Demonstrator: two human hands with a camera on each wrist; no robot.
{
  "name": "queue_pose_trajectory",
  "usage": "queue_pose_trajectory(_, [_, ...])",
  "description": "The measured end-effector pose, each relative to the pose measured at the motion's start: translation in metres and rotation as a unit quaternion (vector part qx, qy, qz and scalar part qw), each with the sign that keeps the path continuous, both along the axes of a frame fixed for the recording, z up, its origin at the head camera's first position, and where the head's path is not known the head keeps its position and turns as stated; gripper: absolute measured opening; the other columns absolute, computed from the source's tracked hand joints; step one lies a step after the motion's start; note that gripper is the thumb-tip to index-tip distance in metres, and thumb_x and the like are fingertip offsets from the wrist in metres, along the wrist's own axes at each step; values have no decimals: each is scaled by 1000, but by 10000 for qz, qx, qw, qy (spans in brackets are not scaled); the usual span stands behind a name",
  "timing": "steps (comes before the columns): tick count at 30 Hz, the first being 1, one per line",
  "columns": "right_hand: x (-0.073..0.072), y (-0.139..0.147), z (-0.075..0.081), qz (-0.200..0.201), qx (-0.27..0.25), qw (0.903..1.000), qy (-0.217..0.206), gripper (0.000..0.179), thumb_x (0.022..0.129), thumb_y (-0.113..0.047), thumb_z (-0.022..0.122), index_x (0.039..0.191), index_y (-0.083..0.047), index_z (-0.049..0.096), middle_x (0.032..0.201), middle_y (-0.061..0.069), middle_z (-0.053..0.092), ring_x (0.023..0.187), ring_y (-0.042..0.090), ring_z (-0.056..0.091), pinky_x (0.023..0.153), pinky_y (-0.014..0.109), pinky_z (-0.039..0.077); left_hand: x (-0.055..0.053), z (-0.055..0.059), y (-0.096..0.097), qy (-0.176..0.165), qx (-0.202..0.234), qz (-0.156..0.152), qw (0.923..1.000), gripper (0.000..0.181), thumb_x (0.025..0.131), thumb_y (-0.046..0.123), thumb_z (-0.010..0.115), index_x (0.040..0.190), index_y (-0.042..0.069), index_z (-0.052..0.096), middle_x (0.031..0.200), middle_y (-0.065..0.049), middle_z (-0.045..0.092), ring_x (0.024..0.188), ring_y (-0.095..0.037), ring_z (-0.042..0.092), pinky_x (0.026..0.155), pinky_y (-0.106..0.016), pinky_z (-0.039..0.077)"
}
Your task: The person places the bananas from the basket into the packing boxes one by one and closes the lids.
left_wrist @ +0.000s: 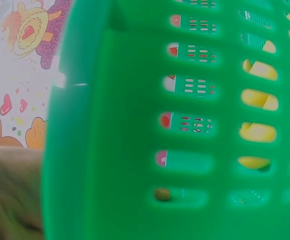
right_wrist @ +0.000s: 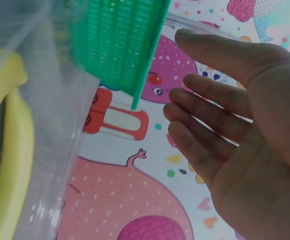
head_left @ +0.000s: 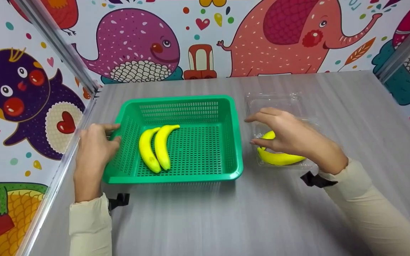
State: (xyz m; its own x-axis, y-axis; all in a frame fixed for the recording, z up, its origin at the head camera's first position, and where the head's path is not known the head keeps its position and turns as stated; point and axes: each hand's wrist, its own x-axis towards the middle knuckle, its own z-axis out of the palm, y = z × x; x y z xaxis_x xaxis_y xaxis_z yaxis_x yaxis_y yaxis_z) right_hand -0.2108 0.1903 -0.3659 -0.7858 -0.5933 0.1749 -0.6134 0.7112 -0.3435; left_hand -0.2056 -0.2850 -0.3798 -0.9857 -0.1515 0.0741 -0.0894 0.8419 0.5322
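A green plastic basket [head_left: 190, 179] with slotted sides stands on the table, and two yellow bananas [head_left: 161, 147] lie side by side inside it. At its left rim, my left hand [head_left: 96, 153] holds the edge between thumb and fingers; the left wrist view shows mostly the basket's side [left_wrist: 130, 125], hiding the fingertips. My right hand [head_left: 287, 133] hovers over a clear plastic box [head_left: 276, 103], its fingers apart and holding nothing, as the right wrist view also shows. More bananas [head_left: 279, 158] lie in that box, partly covered by the hand.
A grey wood-grain table [head_left: 198, 220] carries both containers, the box standing just right of the basket. Cartoon-printed panels [head_left: 205, 35] close off the back and sides. A metal post [head_left: 61, 46] rises at the back left corner.
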Motion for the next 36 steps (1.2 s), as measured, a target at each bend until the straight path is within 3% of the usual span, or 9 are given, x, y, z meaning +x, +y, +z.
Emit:
queue_pose_trajectory(5, [-4, -16, 5, 158, 49, 9999, 40, 57, 90, -30, 90, 141, -12, 71, 134, 5, 75, 122, 25, 70, 99, 47, 65, 1, -1, -1, -26, -9, 34, 10000, 42, 102, 7, 70, 144, 5, 68, 136, -31, 71, 125, -50, 68, 95, -60, 60])
queue_pose_trajectory(12, [-7, -37, 12, 208, 220, 9995, -59, 59, 90, -33, 90, 142, -13, 71, 136, 8, 74, 124, 26, 70, 99, 46, 65, 0, -1, 1, 52, -134, 90, 9999, 41, 101, 8, 72, 142, 5, 70, 135, -30, 72, 104, -39, 67, 73, -40, 52])
queue_pose_trajectory(16, [-11, -50, 15, 270, 362, 9989, -128, 61, 91, -34, 90, 144, -12, 69, 141, 9, 72, 129, 29, 69, 101, 48, 64, 0, 0, 0, -17, -123, 99, 9999, 42, 102, 8, 71, 143, 6, 69, 137, -30, 71, 106, -39, 67, 76, -40, 52])
queue_pose_trajectory(23, [-17, -71, 20, 499, 311, 9980, -217, 58, 94, -37, 86, 144, -15, 69, 140, 5, 72, 128, 24, 69, 100, 45, 65, 0, 0, 0, 5, -79, 76, 9999, 42, 102, 8, 72, 144, 6, 68, 137, -31, 70, 104, -39, 66, 70, -36, 49])
queue_pose_trajectory(30, [-25, -93, 25, 642, 372, 9970, -229, 56, 95, -39, 84, 144, -16, 70, 144, 5, 71, 134, 24, 65, 101, 46, 64, 0, 0, 3, 80, -118, 8, 9999, 42, 101, 6, 71, 143, 5, 69, 136, -31, 71, 123, -49, 69, 79, -49, 61])
queue_pose_trajectory(36, [-32, -112, 29, 875, 403, 9951, -231, 55, 96, -39, 84, 143, -14, 71, 143, 5, 72, 136, 24, 64, 105, 45, 62, 2, 1, 2, 162, -97, -2, 9998, 42, 100, 5, 71, 142, 4, 70, 137, -32, 71, 127, -51, 67, 86, -57, 63])
